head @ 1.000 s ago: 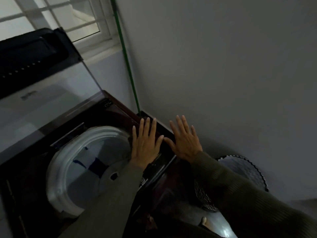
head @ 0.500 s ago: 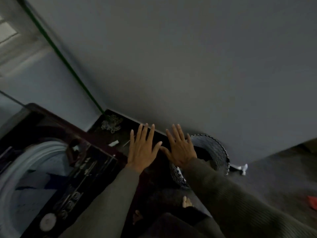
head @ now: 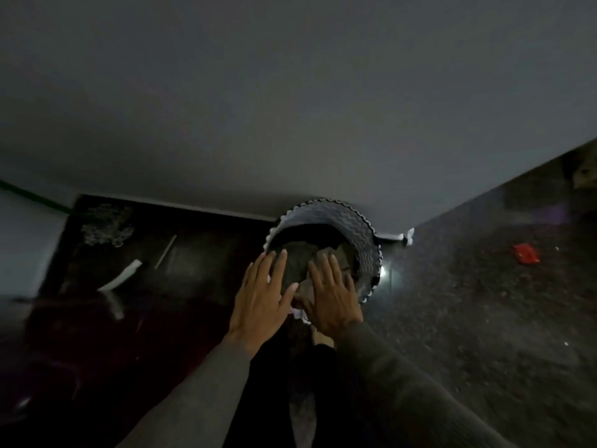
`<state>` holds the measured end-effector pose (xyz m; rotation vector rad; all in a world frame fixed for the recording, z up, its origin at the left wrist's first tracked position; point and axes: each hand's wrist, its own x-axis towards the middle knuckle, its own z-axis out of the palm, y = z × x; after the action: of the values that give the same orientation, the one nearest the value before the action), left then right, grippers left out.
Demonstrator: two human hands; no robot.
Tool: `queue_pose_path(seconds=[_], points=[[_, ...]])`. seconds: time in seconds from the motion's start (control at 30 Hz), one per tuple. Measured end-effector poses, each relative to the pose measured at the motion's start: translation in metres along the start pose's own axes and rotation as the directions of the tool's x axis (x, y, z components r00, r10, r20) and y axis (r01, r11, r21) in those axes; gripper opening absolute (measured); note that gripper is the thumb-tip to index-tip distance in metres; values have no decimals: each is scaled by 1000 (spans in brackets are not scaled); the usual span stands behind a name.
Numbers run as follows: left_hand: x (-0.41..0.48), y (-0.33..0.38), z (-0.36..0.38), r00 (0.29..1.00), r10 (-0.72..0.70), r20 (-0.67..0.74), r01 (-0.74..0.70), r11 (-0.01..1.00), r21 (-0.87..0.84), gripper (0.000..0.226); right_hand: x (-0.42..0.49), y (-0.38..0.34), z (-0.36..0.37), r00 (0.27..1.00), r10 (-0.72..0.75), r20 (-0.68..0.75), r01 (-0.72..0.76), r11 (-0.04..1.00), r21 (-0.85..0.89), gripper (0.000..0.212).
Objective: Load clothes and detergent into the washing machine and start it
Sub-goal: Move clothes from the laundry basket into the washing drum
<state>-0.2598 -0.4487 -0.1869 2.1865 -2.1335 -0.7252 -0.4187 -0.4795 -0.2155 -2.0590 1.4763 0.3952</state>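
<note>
Both hands are out front, low over the laundry basket that stands against the wall. The left hand is spread flat, fingers straight and fanned, holding nothing, its fingertips at the basket's near rim. The right hand is just as wide open beside it, empty too, its fingers over the crumpled clothes heaped inside the basket. The clothes lie directly beyond and beneath both palms; real contact cannot be told in this dim light. A dark surface runs off left, and a red scrap lies on the floor to the right.
</note>
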Motion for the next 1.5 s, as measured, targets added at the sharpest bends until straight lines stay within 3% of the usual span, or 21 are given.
queue_pose_path(seconds=[0.13, 0.23, 0.33, 0.47, 0.53, 0.63, 0.8, 0.9, 1.03, 1.1, 1.17, 1.23, 1.3, 1.4, 1.5], points=[[58, -6, 78, 995, -10, 96, 25, 988, -151, 71, 40, 44, 59, 989, 114, 91, -117, 993, 31, 76], [98, -11, 140, 969, -92, 228, 150, 956, -251, 65, 80, 73, 100, 978, 156, 138, -162, 986, 31, 84], [131, -19, 194, 899, -167, 405, 270, 939, -213, 66, 121, 93, 132, 964, 194, 184, -207, 977, 52, 93], [159, -37, 248, 792, -162, 589, 321, 931, -175, 67, 170, 114, 168, 936, 261, 238, -284, 956, 69, 95], [169, -43, 263, 758, -172, 629, 407, 878, -250, 66, 189, 120, 184, 910, 294, 291, -327, 943, 68, 96], [179, -50, 274, 692, -213, 690, 599, 704, -383, 60, 206, 125, 204, 890, 287, 355, -334, 939, 79, 91], [187, -68, 276, 617, -324, 717, 764, 466, -446, 55, 213, 128, 209, 939, 223, 260, -291, 920, 263, 63], [184, -74, 270, 614, -367, 699, 788, 344, -511, 43, 207, 125, 197, 954, 161, 252, -234, 928, 292, 52], [172, -65, 241, 666, -406, 626, 746, 357, -562, 40, 185, 117, 177, 986, 160, 47, -165, 905, 392, 28], [162, -57, 227, 684, -383, 621, 730, 360, -581, 48, 167, 109, 163, 982, 184, -42, -149, 895, 420, 27], [154, -47, 212, 666, -390, 637, 746, 311, -589, 68, 149, 99, 144, 957, 266, -117, -170, 840, 515, 27], [149, -37, 198, 603, -402, 690, 786, 148, -600, 99, 133, 87, 124, 911, 348, -224, -147, 778, 611, 27], [146, -33, 188, 587, -343, 733, 768, -49, -638, 115, 120, 75, 104, 876, 364, -316, -72, 748, 660, 27], [140, -28, 157, 666, -187, 722, 689, -216, -691, 111, 103, 59, 81, 868, 409, -281, -8, 578, 816, 25], [132, -29, 123, 758, -122, 641, 599, -259, -757, 100, 87, 45, 53, 953, 287, -97, 3, 313, 950, 26]])
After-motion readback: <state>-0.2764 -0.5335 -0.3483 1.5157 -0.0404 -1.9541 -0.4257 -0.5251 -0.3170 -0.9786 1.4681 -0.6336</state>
